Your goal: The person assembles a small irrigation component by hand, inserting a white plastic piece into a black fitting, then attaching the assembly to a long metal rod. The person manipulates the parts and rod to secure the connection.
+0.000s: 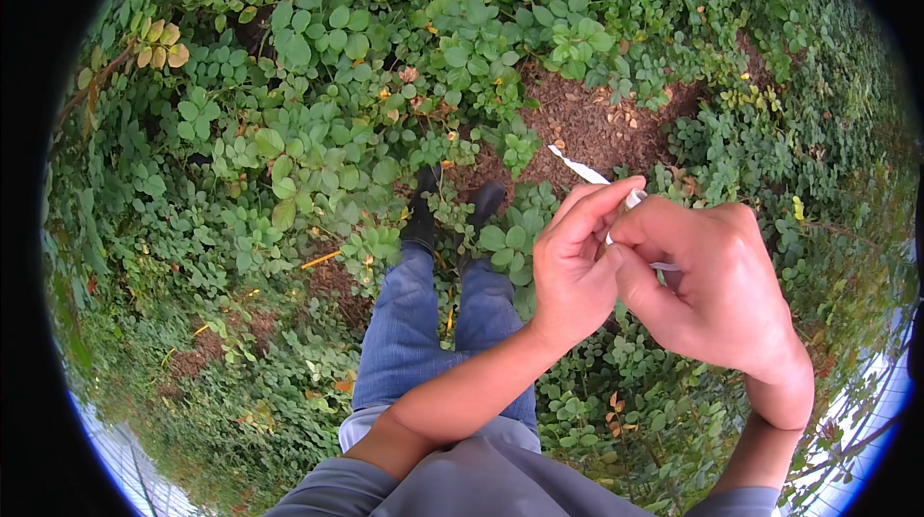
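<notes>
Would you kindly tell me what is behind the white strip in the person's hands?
Behind the projecting end of the white strip, brown mulch shows, with green leaves nearby. The left hand and right hand cover whatever lies behind its gripped section.

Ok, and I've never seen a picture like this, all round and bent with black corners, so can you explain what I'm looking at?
There's no machine here, just one person's bare hands. The camera sits on their head and looks down; its wide fisheye lens makes the round, bent edges. At the bottom is their grey shirt, with blue jeans and dark footwear further up.

The left hand and right hand meet right of centre, with a thin white strip in their grip. One end sticks out past the left fingers; I can't tell what it's made of.

There's no table: they're standing among low green leafy plants, with brown mulch-like ground cover showing between.
</notes>
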Available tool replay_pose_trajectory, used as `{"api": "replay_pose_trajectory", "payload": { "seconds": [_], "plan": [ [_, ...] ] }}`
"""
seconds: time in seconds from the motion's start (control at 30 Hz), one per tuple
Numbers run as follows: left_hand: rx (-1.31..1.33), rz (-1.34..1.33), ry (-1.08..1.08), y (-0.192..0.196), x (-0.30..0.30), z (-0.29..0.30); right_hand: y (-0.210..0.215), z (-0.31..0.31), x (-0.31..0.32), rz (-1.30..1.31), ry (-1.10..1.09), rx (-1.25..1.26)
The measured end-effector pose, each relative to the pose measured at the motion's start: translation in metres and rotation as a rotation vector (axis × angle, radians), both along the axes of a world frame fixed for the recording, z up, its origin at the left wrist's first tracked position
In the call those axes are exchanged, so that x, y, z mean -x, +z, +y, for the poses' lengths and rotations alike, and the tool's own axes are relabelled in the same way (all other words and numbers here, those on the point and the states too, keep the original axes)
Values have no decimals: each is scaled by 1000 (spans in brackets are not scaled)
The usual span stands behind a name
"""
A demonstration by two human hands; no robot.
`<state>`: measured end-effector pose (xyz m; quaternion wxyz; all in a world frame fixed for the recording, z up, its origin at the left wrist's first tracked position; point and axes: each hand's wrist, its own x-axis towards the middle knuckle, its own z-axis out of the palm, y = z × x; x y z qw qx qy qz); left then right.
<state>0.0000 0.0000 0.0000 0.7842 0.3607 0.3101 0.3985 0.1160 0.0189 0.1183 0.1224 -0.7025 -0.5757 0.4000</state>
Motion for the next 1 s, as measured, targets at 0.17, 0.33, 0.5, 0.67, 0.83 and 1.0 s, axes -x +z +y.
{"api": "replay_pose_trajectory", "payload": {
  "seconds": [0.17, 0.33, 0.5, 0.67, 0.83, 1.0],
  "plan": [
    [113, -65, 36, -1, 3, 2, -6, 25, -3, 58, 61, -44],
    [474, -197, -116, 5, 6, 11, -8, 63, -26, 291, -42, 437],
    [649, -254, -201, 9, 12, 21, -41, 64, -47, 240, 79, 395],
    [704, -317, -167, 6, 15, 27, -56, 47, -60, 348, 10, 356],
    [684, -363, -132, 3, 17, 26, -53, 15, -72, 500, -158, 349],
    [655, -325, -162, -3, 19, 29, -30, -8, -61, 395, -128, 213]
  ]
}}
